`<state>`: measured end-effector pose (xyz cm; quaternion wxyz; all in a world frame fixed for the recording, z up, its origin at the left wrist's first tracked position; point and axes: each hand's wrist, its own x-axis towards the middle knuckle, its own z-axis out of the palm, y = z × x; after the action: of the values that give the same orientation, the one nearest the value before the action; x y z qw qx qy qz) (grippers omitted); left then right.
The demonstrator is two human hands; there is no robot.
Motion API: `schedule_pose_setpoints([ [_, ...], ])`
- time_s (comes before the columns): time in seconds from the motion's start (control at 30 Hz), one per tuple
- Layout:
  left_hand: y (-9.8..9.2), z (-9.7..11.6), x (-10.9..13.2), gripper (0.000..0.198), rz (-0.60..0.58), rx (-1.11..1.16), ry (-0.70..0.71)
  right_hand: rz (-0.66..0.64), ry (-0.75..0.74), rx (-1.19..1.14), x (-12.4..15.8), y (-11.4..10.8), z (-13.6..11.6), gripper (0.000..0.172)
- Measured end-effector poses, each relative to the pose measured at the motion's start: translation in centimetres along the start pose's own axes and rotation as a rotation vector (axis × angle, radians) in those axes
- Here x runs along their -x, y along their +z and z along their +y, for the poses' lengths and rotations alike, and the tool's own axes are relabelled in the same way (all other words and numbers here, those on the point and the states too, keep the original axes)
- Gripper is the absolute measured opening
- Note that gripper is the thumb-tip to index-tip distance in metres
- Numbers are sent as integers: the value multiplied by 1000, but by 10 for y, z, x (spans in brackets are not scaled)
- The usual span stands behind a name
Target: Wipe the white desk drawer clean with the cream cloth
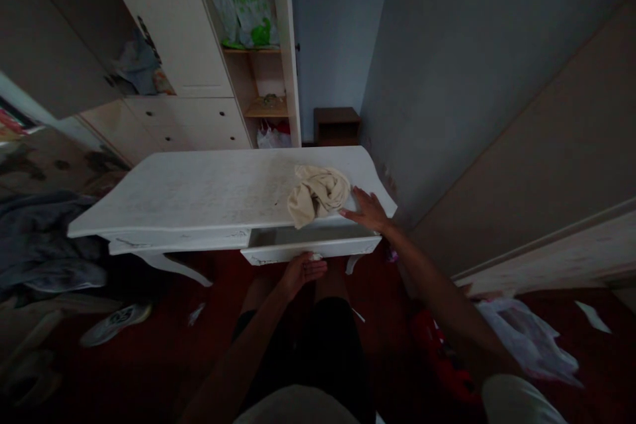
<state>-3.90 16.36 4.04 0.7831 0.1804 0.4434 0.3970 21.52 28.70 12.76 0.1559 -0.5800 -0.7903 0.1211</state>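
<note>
A white table [199, 189] stands before me, its right drawer [278, 253] pulled partway out. My left hand [302, 271] is at the front of that drawer, palm turned up, with the small light knob [317, 256] between thumb and index finger; the other fingers stretch to the right. On the right part of the tabletop lies a crumpled beige cloth [320, 191]. Just right of the cloth my right hand [368, 210] rests with fingers spread, holding nothing, its fingertips close to the cloth's edge. The drawer's inside shows only as a dark narrow strip.
Behind the table is a white wardrobe [193, 112] with shelves holding plastic bags [251, 10]. A small brown cabinet [338, 116] sits by the grey wall [472, 46]. Grey clothing [44, 232] is piled left. A shoe [116, 324] and a plastic bag [529, 338] lie on the floor.
</note>
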Motion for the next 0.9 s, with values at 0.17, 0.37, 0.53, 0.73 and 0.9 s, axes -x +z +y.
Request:
schedule_pose_setpoints([
  [0.17, 5, 20, -20, 28, 20, 39, -19, 27, -30, 72, 2, 4, 2, 98],
  [0.37, 8, 35, -42, 33, 58, 69, 5, 28, -57, 96, 3, 2, 1, 96],
  [0.53, 5, 41, -53, 37, 67, 65, 14, 29, -64, 110, 4, 0, 0, 95],
  [0.73, 5, 48, -63, 40, 82, 45, 45, 16, -54, 110, 4, -1, 0, 94],
  [0.9, 7, 53, -67, 43, 90, 24, 58, 0, -41, 87, 2, 0, 2, 95],
])
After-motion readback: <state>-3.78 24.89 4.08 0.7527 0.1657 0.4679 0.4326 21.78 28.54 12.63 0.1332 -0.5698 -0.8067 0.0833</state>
